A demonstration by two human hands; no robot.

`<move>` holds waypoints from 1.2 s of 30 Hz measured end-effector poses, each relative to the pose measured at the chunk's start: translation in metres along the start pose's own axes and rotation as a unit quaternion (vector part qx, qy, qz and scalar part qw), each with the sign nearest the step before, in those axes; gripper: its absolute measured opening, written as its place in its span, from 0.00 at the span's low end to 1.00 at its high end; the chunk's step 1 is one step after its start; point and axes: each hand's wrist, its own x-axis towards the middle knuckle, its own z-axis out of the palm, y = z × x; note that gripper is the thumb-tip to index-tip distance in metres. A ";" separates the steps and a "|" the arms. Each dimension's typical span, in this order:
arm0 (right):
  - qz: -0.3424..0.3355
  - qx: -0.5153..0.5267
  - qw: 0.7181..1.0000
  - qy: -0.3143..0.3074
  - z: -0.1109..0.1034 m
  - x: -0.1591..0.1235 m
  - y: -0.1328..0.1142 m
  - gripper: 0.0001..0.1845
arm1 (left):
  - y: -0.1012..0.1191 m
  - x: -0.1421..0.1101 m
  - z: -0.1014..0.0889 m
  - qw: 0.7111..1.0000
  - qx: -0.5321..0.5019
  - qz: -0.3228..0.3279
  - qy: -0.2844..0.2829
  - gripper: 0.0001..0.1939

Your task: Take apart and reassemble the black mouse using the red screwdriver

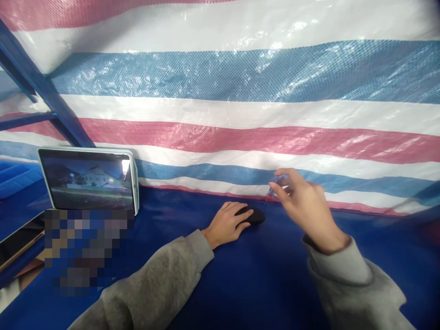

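My left hand (228, 223) lies over a black computer mouse (256, 216) on the blue surface, fingers bent across its left part. Only the mouse's right end shows. To the right, my right hand (302, 201) is raised above the surface with thumb and fingers pinched. Between them is a small, slim tool (271, 190) with a clear bluish handle and a red part lower down. Its thin end slants down to the left, to the right of the mouse and apart from it. Fingers hide part of the tool, and its exact kind is unclear.
A tablet (89, 181) in a pale case leans upright at the left, its screen lit. A phone (22, 240) lies at the left edge beside a blurred-out patch. Behind hangs a striped plastic sheet (240, 75); a blue metal frame (51, 98) stands at the left.
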 end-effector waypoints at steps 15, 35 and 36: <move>-0.029 -0.047 0.996 -0.064 0.025 -0.009 0.011 0.13 | 0.000 0.000 -0.001 1.000 0.005 0.001 -0.020 0.18; -0.009 -0.077 0.994 -0.071 0.021 -0.008 0.013 0.12 | -0.001 -0.001 0.001 1.000 0.012 -0.001 -0.024 0.18; -0.008 -0.074 0.995 -0.072 0.021 -0.008 0.012 0.12 | -0.002 -0.001 0.001 1.000 0.011 -0.001 -0.024 0.18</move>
